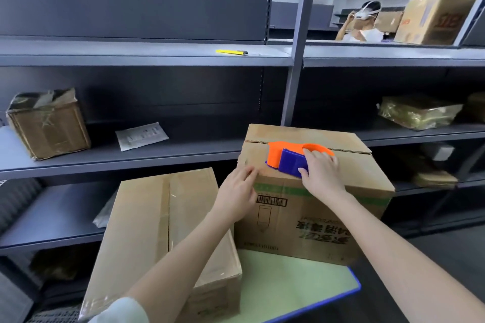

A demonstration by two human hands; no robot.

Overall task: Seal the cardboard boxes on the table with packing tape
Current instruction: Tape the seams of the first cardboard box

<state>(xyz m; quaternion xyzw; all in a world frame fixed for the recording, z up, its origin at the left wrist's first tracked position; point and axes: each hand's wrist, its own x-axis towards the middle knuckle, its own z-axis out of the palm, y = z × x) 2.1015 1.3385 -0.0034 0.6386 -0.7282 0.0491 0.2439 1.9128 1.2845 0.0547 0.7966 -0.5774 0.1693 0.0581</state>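
Boxes on table: 2. The left box (157,231) is lower, with glossy clear tape along its top seam. The right box (315,217) is taller and stands just beside it, printed face toward the camera.
Tape dispenser (286,158): 1, orange and blue, on top of the right box, just in front of the flap seam.
Right hand (321,173): fingers curled over the dispenser's blue body, gripping it.
Left hand (236,191): fingers straight, flat on the right box's near top edge, left of the dispenser.
Table (288,286): 1, green top, blue rim.
Shelves: 1 worn box (49,128), 1 flat packet (141,136), 1 yellow knife (231,52).
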